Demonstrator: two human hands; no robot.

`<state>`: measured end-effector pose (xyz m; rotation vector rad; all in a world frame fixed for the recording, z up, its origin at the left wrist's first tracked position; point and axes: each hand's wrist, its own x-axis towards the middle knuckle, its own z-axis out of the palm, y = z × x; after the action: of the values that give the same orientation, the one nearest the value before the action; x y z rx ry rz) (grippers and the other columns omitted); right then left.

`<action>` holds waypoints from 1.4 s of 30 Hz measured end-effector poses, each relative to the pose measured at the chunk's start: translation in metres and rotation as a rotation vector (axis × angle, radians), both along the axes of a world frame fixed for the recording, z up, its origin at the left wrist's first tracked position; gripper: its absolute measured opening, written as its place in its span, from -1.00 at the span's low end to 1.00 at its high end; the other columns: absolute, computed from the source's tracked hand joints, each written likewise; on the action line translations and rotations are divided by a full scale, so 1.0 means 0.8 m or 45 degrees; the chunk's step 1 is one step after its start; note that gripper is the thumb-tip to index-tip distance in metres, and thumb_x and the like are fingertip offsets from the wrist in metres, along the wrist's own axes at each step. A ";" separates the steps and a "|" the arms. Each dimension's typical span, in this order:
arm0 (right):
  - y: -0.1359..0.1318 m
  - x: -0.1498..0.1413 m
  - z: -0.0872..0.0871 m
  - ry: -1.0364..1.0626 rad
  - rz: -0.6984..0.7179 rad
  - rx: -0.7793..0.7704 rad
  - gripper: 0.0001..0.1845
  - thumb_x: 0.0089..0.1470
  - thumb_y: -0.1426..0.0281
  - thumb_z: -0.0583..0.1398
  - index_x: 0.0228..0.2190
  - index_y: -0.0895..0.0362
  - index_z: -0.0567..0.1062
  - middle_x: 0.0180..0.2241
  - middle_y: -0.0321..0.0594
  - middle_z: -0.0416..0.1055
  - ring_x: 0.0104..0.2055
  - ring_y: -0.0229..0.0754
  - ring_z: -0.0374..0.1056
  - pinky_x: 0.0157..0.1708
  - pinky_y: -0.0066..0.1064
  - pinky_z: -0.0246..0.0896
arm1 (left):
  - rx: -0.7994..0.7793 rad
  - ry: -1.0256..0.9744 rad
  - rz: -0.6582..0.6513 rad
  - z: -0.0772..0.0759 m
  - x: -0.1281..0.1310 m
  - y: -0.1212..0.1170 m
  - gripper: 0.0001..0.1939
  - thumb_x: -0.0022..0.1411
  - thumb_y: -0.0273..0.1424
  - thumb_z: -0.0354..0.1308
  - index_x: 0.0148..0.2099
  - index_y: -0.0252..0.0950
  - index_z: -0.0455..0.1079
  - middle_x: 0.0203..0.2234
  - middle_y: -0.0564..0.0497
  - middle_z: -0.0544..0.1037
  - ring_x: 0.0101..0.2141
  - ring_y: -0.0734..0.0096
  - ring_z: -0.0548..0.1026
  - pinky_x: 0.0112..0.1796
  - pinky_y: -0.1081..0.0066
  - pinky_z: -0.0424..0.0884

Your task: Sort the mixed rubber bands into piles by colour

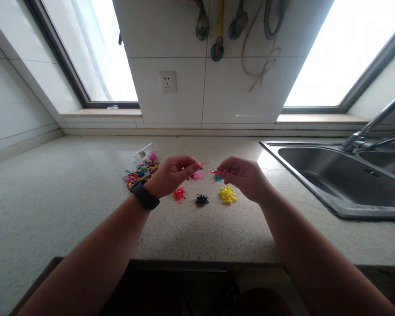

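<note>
Above the counter, my left hand (pixel 179 172), with a black watch (pixel 145 195) on its wrist, pinches a thin red rubber band (pixel 204 163) at the fingertips. My right hand (pixel 242 175) is also closed, on a small red band (pixel 213 172) whose end pokes out to the left. A gap separates the two. Beneath them lie small piles of bands sorted by colour: red (pixel 179 194), black (pixel 202 200), yellow (pixel 227 195), pink (pixel 196 176) and blue (pixel 217 178). My hands partly cover the pink and blue ones.
A mixed multicoloured heap of bands (pixel 138 173) lies left of my left hand, with a clear plastic bag (pixel 144 152) behind it. At the right, a steel sink (pixel 316 193) with a faucet (pixel 362 138) is set into the speckled counter (pixel 85 193). A tiled wall (pixel 174 105) stands behind.
</note>
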<state>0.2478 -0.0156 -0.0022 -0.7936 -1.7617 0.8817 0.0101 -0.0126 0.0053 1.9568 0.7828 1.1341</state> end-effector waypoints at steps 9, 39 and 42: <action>0.003 0.002 -0.006 -0.065 -0.021 0.022 -0.86 0.02 0.32 0.35 -0.39 0.11 0.54 -0.53 -0.33 0.36 -0.51 -0.34 0.19 -0.54 -0.41 0.08 | 0.033 -0.006 0.028 0.001 -0.003 -0.001 -0.80 0.28 -0.28 0.21 -0.25 -0.33 0.49 -0.51 0.06 0.49 -0.49 0.59 0.40 -0.46 0.56 0.35; 0.002 0.003 -0.002 -0.120 -0.058 0.027 -0.85 0.02 0.31 0.33 -0.37 0.12 0.53 -0.52 -0.33 0.35 -0.52 -0.35 0.16 -0.54 -0.41 0.08 | 0.008 0.009 0.080 0.021 -0.027 -0.002 -0.84 0.29 -0.37 0.15 -0.26 -0.33 0.51 -0.54 0.04 0.49 -0.51 0.57 0.40 -0.47 0.53 0.36; 0.002 0.003 -0.002 -0.121 -0.061 0.027 -0.85 0.03 0.30 0.33 -0.37 0.12 0.54 -0.53 -0.33 0.35 -0.53 -0.35 0.15 -0.55 -0.41 0.07 | -0.001 0.000 0.075 0.019 -0.027 -0.001 -0.82 0.31 -0.35 0.15 -0.26 -0.32 0.52 -0.55 0.06 0.48 -0.53 0.59 0.38 -0.47 0.54 0.34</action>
<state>0.2505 -0.0140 -0.0037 -0.8726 -1.8242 0.8037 -0.0115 -0.0132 0.0202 1.9444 0.8455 1.1678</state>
